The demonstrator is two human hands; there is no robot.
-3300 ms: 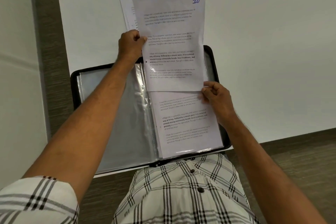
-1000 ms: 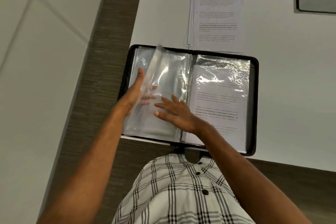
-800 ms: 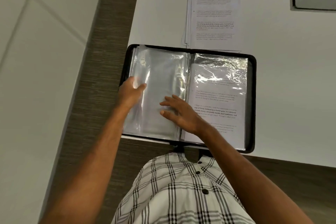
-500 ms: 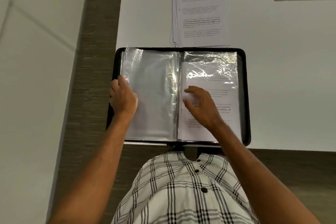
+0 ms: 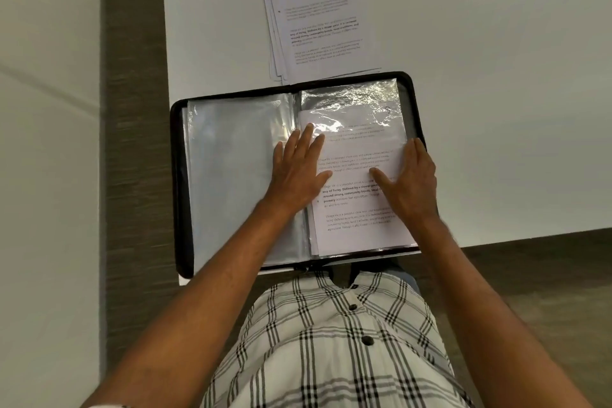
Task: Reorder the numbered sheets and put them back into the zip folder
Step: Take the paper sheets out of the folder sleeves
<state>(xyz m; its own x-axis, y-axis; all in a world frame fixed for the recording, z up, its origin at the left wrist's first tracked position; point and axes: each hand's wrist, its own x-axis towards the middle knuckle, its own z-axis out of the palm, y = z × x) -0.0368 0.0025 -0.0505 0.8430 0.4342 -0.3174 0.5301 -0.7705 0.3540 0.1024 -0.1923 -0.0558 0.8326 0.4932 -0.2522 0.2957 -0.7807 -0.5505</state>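
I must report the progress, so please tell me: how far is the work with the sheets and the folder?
Done: several sheets lie in a loose paper stack, top sheet marked 10, on the white table.
In hand: left hand and right hand rest flat on a printed sheet in its clear sleeve in the open black zip folder.
Left: empty this sleeve, order the sheets, refill, zip shut.
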